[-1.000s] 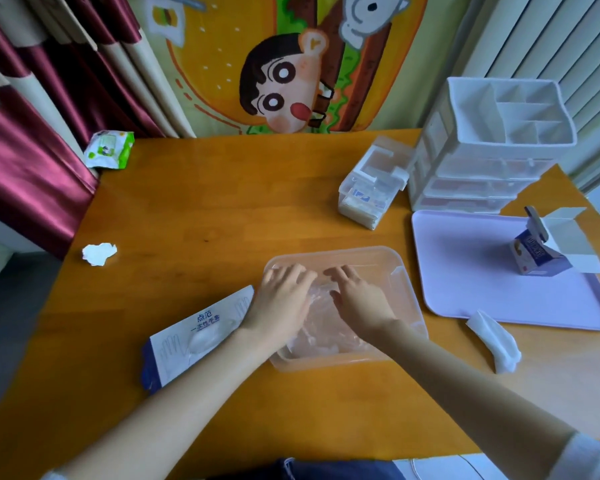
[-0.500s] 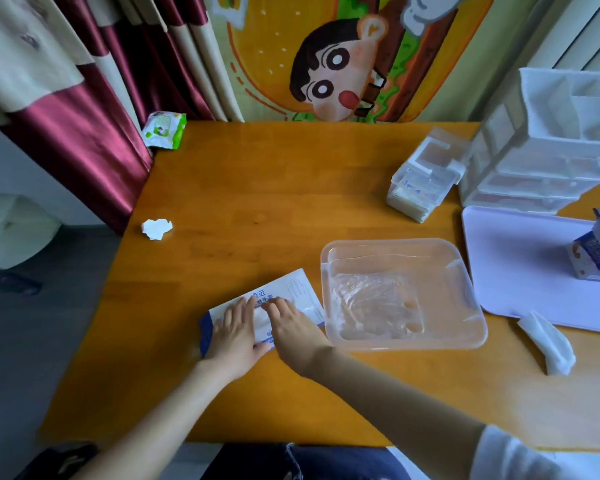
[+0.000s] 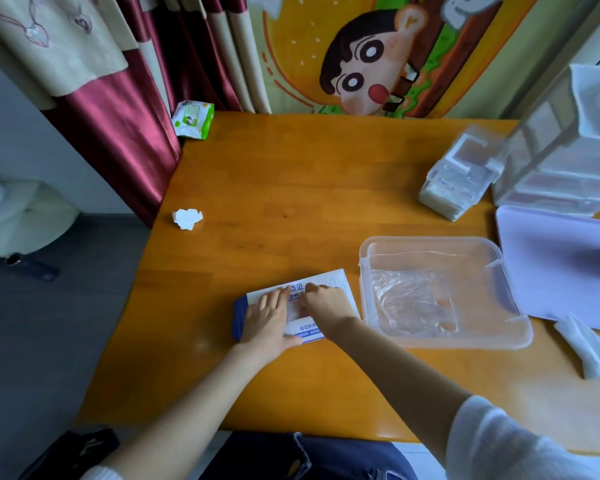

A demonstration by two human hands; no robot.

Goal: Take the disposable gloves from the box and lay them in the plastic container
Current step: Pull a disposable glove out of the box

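Right hand (image 3: 327, 307) off container (image 3: 430, 239) — box (image 3: 309, 332) beneath

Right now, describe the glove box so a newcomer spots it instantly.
On the wooden table, find the clear container. The glove box lies flat left of it, under the left hand and right hand. Only it is flat, white, with a blue end.

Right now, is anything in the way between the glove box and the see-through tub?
No, nothing I can see. The glove box lies right beside the plastic container, on its left, and the container has no lid on.
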